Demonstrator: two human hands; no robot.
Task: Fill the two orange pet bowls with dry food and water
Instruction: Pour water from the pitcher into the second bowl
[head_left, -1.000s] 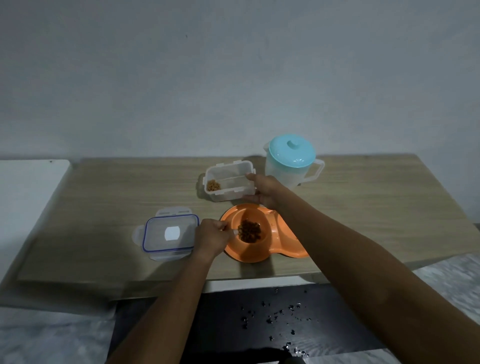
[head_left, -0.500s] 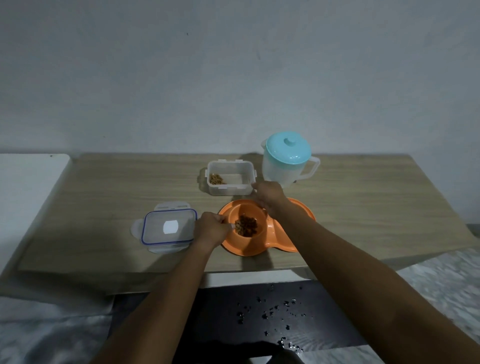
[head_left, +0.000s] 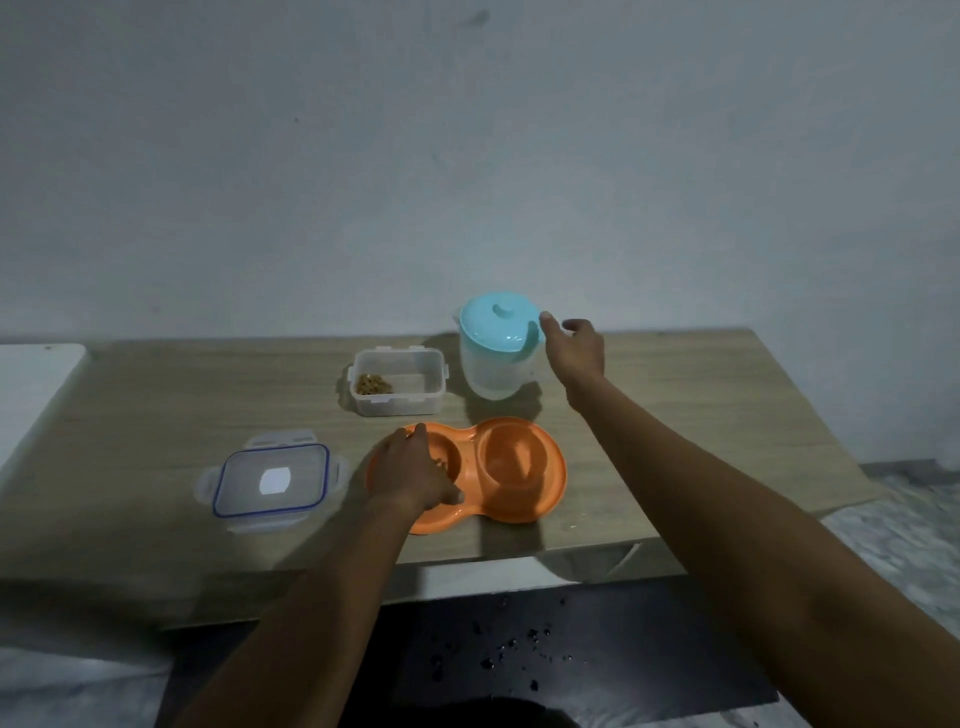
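The orange double pet bowl (head_left: 519, 467) lies near the table's front edge, its two bowls side by side. My left hand (head_left: 415, 473) lies over the left bowl and grips its rim, hiding most of the brown dry food inside. The right bowl looks empty. Behind it stands a clear water jug (head_left: 491, 371) with a light-blue lid (head_left: 496, 325). My right hand (head_left: 574, 348) is beside the jug's right side, fingers apart, thumb at the lid's edge, and it hides the handle. A clear food container (head_left: 415, 387) with a little dry food (head_left: 373, 385) stands left of the jug.
The container's blue-rimmed lid (head_left: 272, 480) lies flat to the left of the bowls. The wooden table (head_left: 701, 415) ends close in front of the bowls, with a dark wet floor strip (head_left: 519, 649) below. A wall stands right behind the table.
My right hand has left the bowl's far edge and moved up and right to the jug. The double bowl has turned and now lies sideways. My left hand stays on the left bowl.
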